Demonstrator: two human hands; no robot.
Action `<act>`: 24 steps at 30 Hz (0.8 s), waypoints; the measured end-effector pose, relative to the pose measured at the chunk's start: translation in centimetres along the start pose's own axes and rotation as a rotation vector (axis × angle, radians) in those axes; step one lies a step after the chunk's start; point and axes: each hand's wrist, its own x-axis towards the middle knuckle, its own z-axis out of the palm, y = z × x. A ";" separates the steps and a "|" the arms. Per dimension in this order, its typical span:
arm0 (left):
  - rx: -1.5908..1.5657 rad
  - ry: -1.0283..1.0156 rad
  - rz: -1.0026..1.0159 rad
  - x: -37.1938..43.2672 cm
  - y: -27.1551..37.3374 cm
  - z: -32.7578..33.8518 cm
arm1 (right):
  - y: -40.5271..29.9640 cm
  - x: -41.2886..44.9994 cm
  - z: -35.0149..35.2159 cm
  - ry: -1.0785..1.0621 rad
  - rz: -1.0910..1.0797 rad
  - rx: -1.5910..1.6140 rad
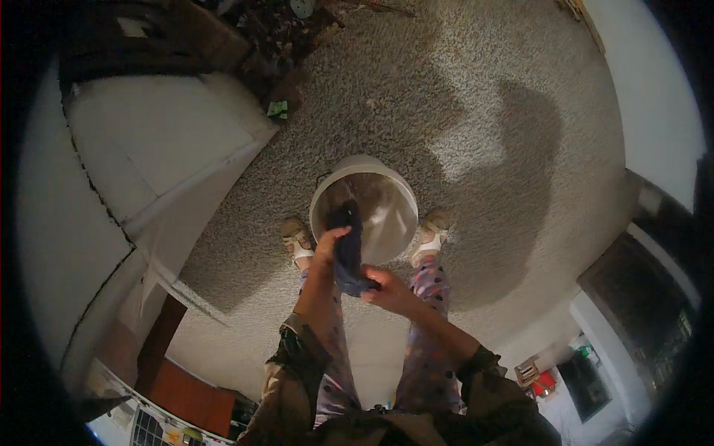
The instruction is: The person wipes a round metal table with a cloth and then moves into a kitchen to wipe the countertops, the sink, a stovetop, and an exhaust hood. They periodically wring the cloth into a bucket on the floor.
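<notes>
A dark blue cloth (348,251) is bunched lengthwise between my two hands. My left hand (330,242) grips it around the middle, above the near left rim of a white bucket (365,163). Closer to my body, my right hand (385,287) holds the cloth's lower end. The cloth's far end hangs over the bucket's mouth. Cloudy, greyish water (387,217) seems to fill part of the bucket, with light glinting on it. The bucket stands on the rough floor between my sandalled feet.
A white concrete-like ledge (167,139) rises at the left. A small green wrapper (278,110) lies by its corner, near dark litter (279,39). The rough concrete floor (502,240) spreads rightward to a white wall (652,100). Behind me at the right is a red object (544,383).
</notes>
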 end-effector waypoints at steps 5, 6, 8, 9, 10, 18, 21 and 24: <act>-0.202 0.128 0.431 -2.1 -2.8 1.7 | 3.4 2.6 -3.5 0.630 0.243 0.464; -0.146 0.210 0.569 -3.3 -2.7 2.9 | 2.9 4.2 -3.7 0.639 0.345 0.669; 0.042 0.306 0.574 -4.2 -4.0 5.6 | 4.7 6.3 -4.7 0.655 0.454 0.875; 0.235 0.393 0.583 -4.6 -4.6 7.1 | 7.5 7.4 -5.7 0.455 0.341 0.932; 0.452 0.396 0.695 -4.9 -5.6 7.3 | 9.6 8.4 -5.7 0.247 0.237 0.986; 1.333 0.669 0.847 -4.5 -5.7 12.9 | 4.7 8.7 -4.5 0.222 0.170 1.223; 1.326 0.749 0.795 -1.2 -4.8 10.7 | 8.6 8.5 -5.4 0.354 0.219 1.109; 1.170 0.720 0.600 1.1 -3.4 9.1 | 11.6 9.1 -6.1 0.536 0.327 0.904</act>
